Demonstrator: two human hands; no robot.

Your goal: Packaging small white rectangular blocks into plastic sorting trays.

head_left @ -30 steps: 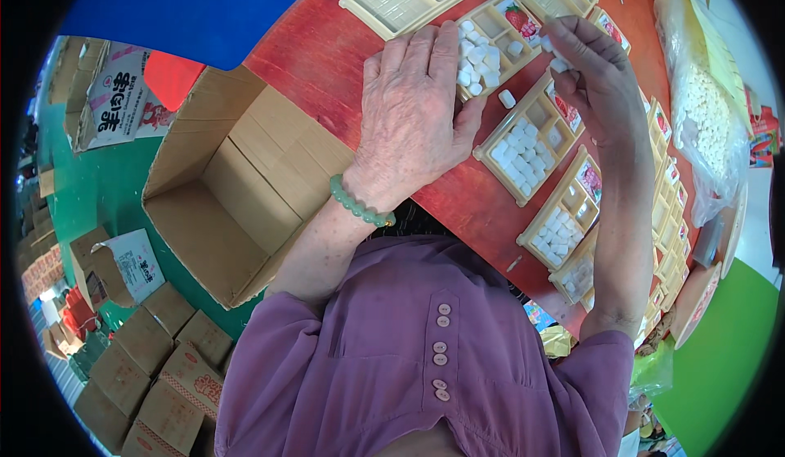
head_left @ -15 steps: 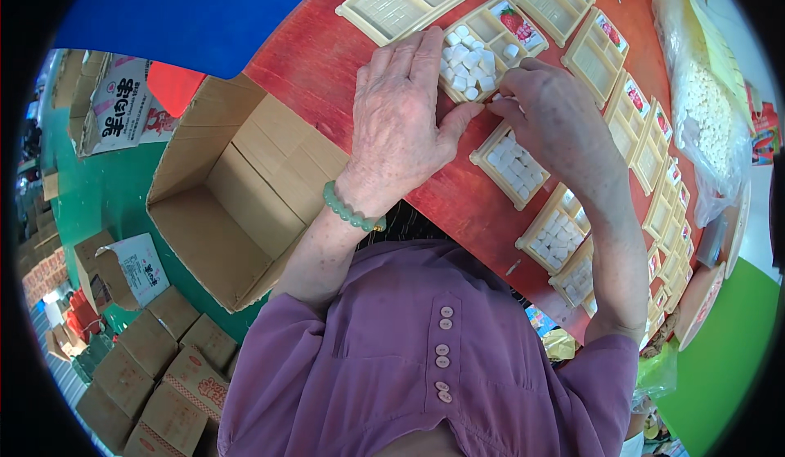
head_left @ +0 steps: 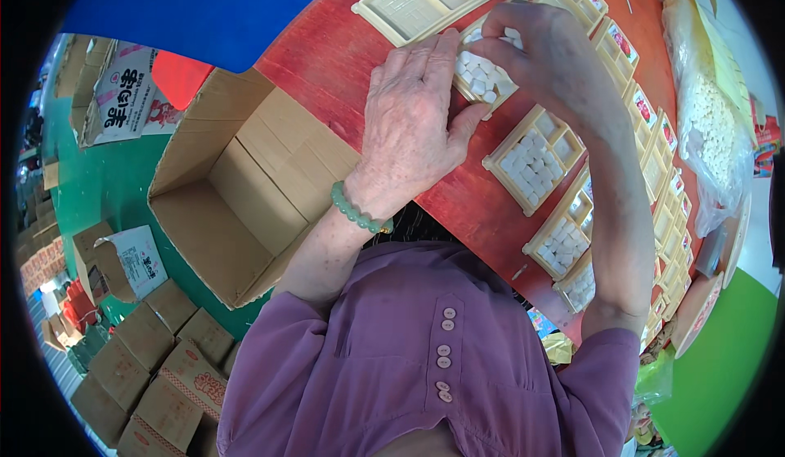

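Note:
A cream plastic tray (head_left: 489, 112) with compartments lies on the red table. Small white marshmallow-like pieces (head_left: 476, 73) fill its large compartment. My left hand (head_left: 413, 114) holds the tray's left side, with its fingers laid along the edge and its thumb at the near corner. Above the tray's far part, my right hand (head_left: 548, 52) is bent into a pinch, thumb and forefinger curled close together over the white pieces. Whatever lies between the fingertips is too small to make out. That hand hides the tray's far compartments.
More filled trays (head_left: 531, 163) line the table's near edge; trays with bare compartments (head_left: 405, 6) lie farther off. A clear bag of white pieces (head_left: 711, 122) rests at the right. An open cardboard box (head_left: 245, 203) stands at the table's left, with stacked cartons (head_left: 155, 375) below.
My right hand has moved up and away from the tray's near corner, over its far part. The left hand remains on the tray. The whole view has shifted slightly.

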